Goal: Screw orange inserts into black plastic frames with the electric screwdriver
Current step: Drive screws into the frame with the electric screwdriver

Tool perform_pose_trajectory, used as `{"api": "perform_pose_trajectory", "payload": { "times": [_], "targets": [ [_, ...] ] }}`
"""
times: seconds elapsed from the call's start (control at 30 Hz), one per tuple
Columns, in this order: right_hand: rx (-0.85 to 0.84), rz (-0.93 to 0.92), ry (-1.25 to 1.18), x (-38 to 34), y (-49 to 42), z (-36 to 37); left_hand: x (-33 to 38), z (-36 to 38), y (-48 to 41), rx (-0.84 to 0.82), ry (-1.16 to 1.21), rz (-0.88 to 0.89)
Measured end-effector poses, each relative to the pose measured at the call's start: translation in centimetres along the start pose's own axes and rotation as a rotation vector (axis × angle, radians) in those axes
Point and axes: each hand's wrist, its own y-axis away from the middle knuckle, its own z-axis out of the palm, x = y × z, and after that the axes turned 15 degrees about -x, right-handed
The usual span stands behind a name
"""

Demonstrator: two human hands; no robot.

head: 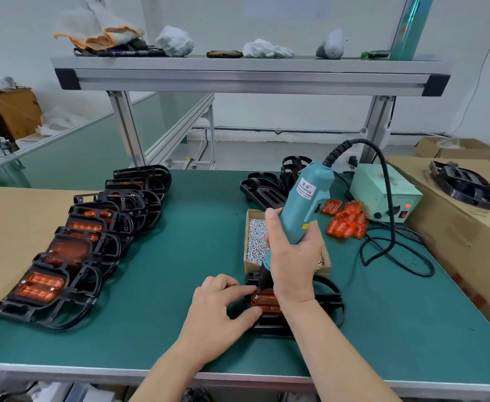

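1 screwdriver (307,198) tip-down in right hand (293,256), left hand (214,309) pinching insert (267,303)

Our right hand (293,256) wraps the driver (307,198), tip down, forearm entering from 5 o'clock. At its 8 o'clock, our left hand (220,311) pinches the insert (267,303) between thumb and curled fingers (238,290).

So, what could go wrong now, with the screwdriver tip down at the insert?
The left hand holds the orange insert with fingers close beside the tip of the electric screwdriver; a slip might hit them. The screwdriver, gripped by the right hand, looks tilted, so the screw may enter crooked.
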Motion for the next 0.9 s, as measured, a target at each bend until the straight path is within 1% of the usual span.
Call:
{"api": "perform_pose_trajectory", "payload": {
  "times": [0.1, 0.6, 0.77, 0.9],
  "targets": [
    [-0.02, -0.031, 0.013, 0.4, 0.0, 0.1, -0.1, 0.0, 0.0, 0.0, -0.001, -0.003],
    [-0.06, -0.015, 0.046, 1.2, -0.1, 0.8, -0.1, 0.0, -0.1, 0.012, 0.011, -0.001],
    [-0.081, -0.041, 0.106, 1.5, 0.0, 1.0, 0.0, 0.1, -0.1, 0.004, 0.001, -0.004],
    [-0.09, -0.023, 0.12, 1.6, 0.2, 1.2, 0.0, 0.0, -0.1, 0.019, -0.008, 0.004]
  ]
}}
